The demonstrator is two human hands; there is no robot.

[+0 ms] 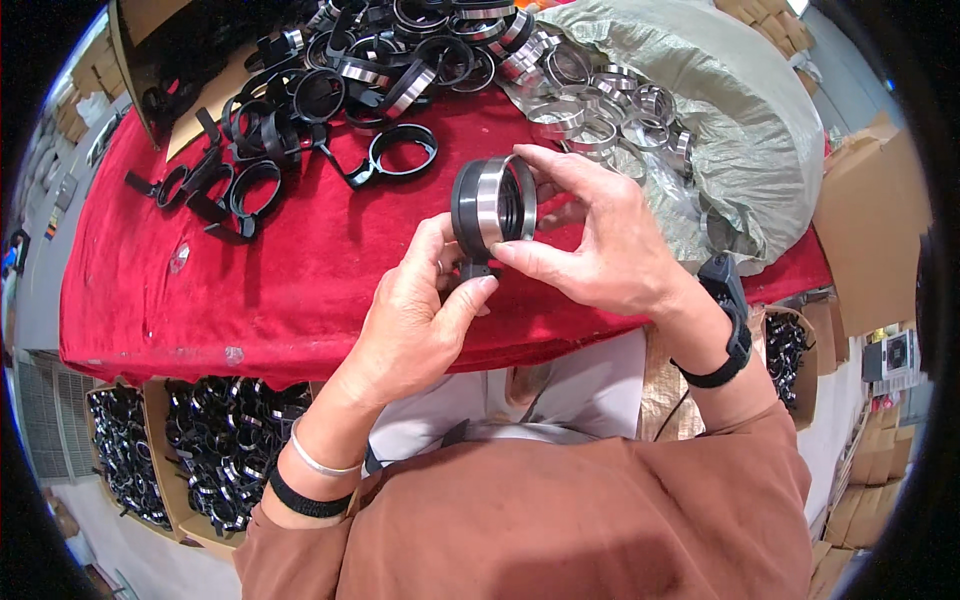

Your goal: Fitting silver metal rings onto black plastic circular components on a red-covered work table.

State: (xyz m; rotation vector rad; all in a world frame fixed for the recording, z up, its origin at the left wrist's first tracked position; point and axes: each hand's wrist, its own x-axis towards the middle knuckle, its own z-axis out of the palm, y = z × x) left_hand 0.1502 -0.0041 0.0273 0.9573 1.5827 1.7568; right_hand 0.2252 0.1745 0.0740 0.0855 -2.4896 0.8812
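Note:
Above the red cloth, both hands meet at one round part. My left hand [415, 315] is closed round the stem of a black plastic ring [464, 212], thumb in front and fingers partly hidden behind. A shiny silver metal ring [488, 205] sits against the black ring's right side; how far it overlaps cannot be told. My right hand [615, 240] pinches the metal ring, with its thumb at the lower edge and forefinger along the top. The two rings stand upright on edge, openings turned to the right.
Black rings with handles [405, 150] are heaped along the table's far left and middle. Loose metal rings [597, 130] lie on a pale woven sack [740, 130] at the right. Cardboard boxes of ringed parts [235, 440] stand below the red-covered table [300, 300].

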